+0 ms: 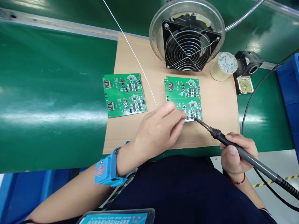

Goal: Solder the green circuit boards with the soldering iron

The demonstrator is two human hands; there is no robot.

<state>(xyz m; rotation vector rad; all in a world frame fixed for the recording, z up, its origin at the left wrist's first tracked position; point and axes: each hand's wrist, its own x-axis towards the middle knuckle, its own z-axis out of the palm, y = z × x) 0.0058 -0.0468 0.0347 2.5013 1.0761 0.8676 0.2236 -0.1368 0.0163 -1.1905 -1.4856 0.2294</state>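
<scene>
My left hand (161, 127), in a blue wrist strap (106, 169), is closed in a pinch over the lower left of the right-hand circuit board (173, 93). A thin, pale solder wire (134, 54) runs down from the top edge into this hand; its tip is hidden by the fingers. My right hand (239, 152) grips a soldering iron (247, 155) like a pen. The iron's tip is at the small parts along the board's lower right edge. To the left lies another green circuit board (123, 99) with two small digit displays.
Cardboard (126, 133) lies under the boards on a green table (58, 130). Behind stands a round fan hood (188, 46). A tape roll (224, 67) and an iron stand with sponge (245, 84) are at right. The iron's black cable (249, 102) curves near a blue bin (289, 96).
</scene>
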